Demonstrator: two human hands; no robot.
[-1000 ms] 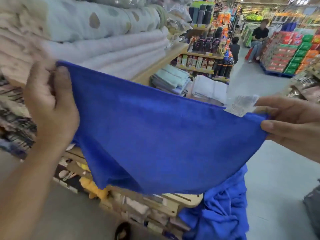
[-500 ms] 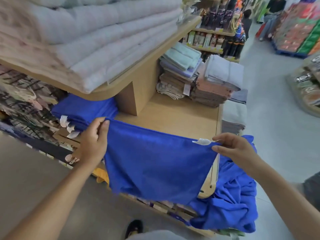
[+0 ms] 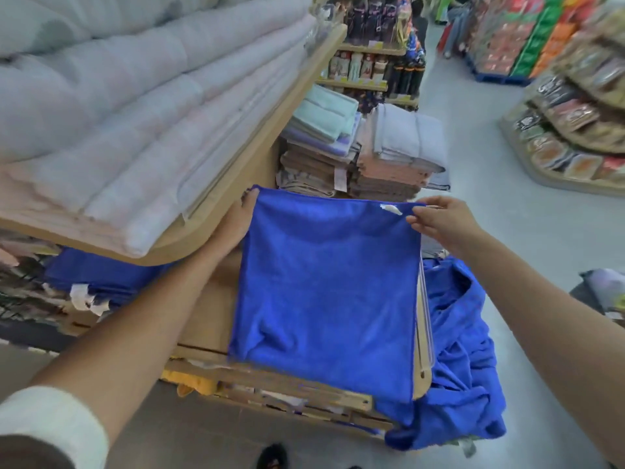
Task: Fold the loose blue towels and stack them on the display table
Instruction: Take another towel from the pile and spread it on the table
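Surface: a wooden display table [image 3: 209, 319], its bare top showing left of the cloth.
Room: a shop aisle with a pale grey floor [image 3: 527, 252]; racks of bottles [image 3: 382, 62] stand beyond, and packaged goods [image 3: 575, 113] are on the right.
Overhead: an upper shelf [image 3: 236, 184] of pale folded bedding [image 3: 135, 113] overhangs the table's left part, crowding my left arm.
Far end: stacks of folded towels [image 3: 389, 164] stand just beyond the cloth.
Beside: a stack of blue towels [image 3: 101, 275] lies under the shelf. A loose blue heap [image 3: 463, 367] hangs off the table's right edge.
Blue towel [image 3: 331, 292]: it lies spread flat on the table, roughly square, with slight creases near me. A white tag [image 3: 391, 209] sits at its far edge.
Left hand [image 3: 236, 221]: holds the far left corner, its fingertips partly hidden by cloth.
Right hand [image 3: 439, 221]: thumb and forefinger pinch the far right corner, beside the tag.
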